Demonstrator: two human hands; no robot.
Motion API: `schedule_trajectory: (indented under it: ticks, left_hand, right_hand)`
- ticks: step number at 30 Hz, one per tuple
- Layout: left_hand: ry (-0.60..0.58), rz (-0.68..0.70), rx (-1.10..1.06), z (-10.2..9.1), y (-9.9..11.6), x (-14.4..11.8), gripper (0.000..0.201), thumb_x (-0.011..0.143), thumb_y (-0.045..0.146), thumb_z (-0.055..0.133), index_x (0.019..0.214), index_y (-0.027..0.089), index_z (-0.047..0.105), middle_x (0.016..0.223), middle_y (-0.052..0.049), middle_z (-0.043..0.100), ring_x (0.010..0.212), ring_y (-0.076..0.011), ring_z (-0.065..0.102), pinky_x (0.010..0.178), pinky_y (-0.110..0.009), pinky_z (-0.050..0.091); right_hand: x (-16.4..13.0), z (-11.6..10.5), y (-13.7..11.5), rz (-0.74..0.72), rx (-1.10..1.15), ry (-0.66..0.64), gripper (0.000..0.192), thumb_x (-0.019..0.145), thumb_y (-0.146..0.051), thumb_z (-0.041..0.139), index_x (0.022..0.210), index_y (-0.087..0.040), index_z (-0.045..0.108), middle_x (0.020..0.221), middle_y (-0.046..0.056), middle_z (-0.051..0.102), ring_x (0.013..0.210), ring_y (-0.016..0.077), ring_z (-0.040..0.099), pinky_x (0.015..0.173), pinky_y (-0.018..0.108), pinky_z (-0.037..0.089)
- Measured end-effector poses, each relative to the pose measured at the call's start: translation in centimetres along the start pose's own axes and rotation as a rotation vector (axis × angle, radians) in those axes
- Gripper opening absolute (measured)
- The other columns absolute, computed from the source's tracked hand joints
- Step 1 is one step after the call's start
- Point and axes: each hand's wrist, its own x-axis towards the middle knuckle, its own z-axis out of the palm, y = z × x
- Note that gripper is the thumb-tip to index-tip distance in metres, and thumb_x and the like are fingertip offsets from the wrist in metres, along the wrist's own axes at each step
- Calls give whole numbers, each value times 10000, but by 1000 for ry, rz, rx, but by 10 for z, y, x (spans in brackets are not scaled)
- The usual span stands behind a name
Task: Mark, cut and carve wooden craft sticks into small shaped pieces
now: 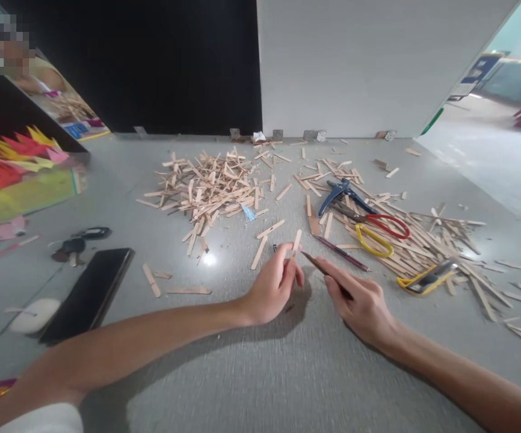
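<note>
In the head view, your left hand [274, 284] grasps a short wooden stick [296, 240] between thumb and fingers, its free end standing up at the centre of the table [224, 379]. Your right hand [363, 300] is closed around a slim pointed tool [317, 264], its tip aimed left, just beside the stick; whether they touch, you cannot tell from here.

For good control, pinch the stick low and firmly, with your left fingertips behind the working edge. The tip points toward those fingers, so short, light strokes angled away from them seem safest. Resting both wrists on the table should steady you.

Far left of your hands lies a heap of stick pieces [215, 187]. To the right, scissors [371, 219], blue pliers [332, 197] and a yellow cutter [427, 279] lie among long splints [423, 237]; keep your right elbow's swing small near them.
</note>
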Motion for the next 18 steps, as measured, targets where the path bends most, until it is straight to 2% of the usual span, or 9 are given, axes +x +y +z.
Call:
schedule_trajectory:
  ticks: [2,5,10,18]
  left_hand:
    - [-16,14,6,-1,-1,0,341,1127,499,410,1332,228,436,769,31,621,525,-123,461,533,-263,376]
    - [-43,35,-10,-1,-2,0,277,1129,447,420,1307,235,404,799,29,629,523,-111,466,523,-251,387]
    - [-74,55,-30,1,-4,-1,161,1124,352,419,1236,244,380,817,36,617,515,-95,474,516,-237,398]
    - [-79,84,90,-1,-2,-4,238,1112,291,390,1342,227,386,718,58,604,478,-107,494,499,-235,394]
  right_hand:
    - [-2,0,1,-70,-20,11,428,1090,-157,473,1449,-188,705,795,38,797,522,107,652,537,192,546]
    - [-5,0,3,-129,-90,9,427,1098,-139,481,1460,-173,704,657,-11,690,474,93,577,484,185,482]
    - [-5,-2,3,-141,-123,8,414,1105,-133,484,1450,-155,710,622,-36,610,474,90,536,477,196,446]
    - [-4,-3,1,-150,-146,-9,449,1108,-133,468,1508,-182,666,612,-47,584,456,86,505,461,190,421]
